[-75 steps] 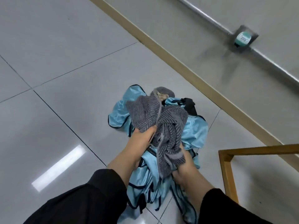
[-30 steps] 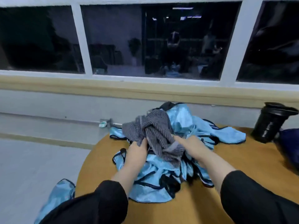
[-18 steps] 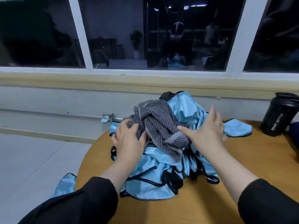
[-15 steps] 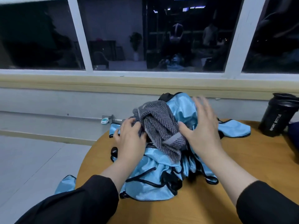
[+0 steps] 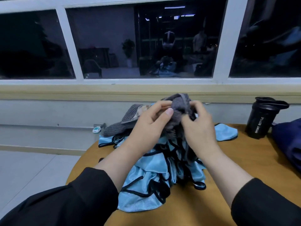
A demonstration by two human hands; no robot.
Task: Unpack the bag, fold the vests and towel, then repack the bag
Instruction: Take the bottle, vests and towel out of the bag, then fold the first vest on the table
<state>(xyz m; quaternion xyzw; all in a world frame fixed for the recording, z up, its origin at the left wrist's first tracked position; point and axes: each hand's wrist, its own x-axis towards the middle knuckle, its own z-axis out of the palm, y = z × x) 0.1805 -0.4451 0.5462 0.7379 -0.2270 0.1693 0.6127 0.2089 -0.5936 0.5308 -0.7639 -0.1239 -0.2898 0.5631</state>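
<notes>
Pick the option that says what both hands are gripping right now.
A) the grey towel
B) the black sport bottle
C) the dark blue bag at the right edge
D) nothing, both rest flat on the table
A: the left hand and the right hand both pinch the grey towel above the pile of light blue vests, while the black bottle stands untouched on the table.
</notes>
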